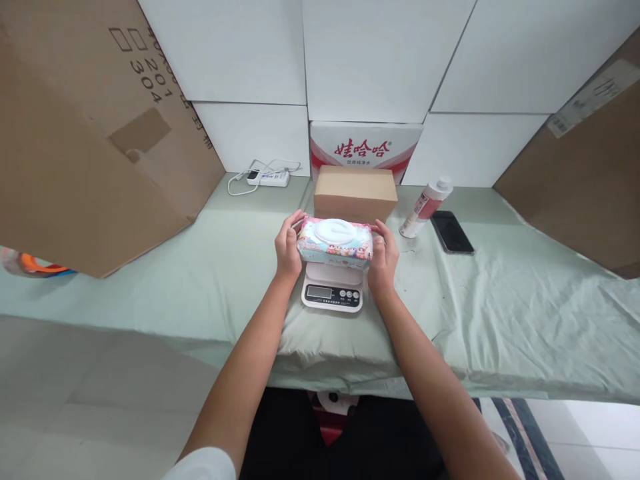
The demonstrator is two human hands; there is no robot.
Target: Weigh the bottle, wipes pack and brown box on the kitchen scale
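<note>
Centre of frame: pack of wet wipes [335, 243], pink and blue wrapper with a white oval flip lid on top, held level between both hands. Left hand [289, 248] clasps the pack's left end, fingers curled round the far edge, thumb on the near side. Right hand [383, 257] clasps the right end the same way. Both hands are closed onto the pack, not spread.

Pack sits directly over the platform of a small white kitchen scale [332, 287]; whether it rests on the platform or hangs just above it cannot be told. The scale's display faces the lower edge of the frame; its reading is too small to make out.

Just behind the pack: a plain brown carton [355, 192], and behind that a white and red printed box [365, 149] against the wall. Right of centre: a white spray bottle [425, 207] with a pink label, tilted, and a dark phone [452, 232] lying flat. Upper left of centre: a white power strip [270, 177] with cable. Everything lies on pale green cloth [525, 313]. Large cardboard sheets [90, 133] lean in at both sides.
</note>
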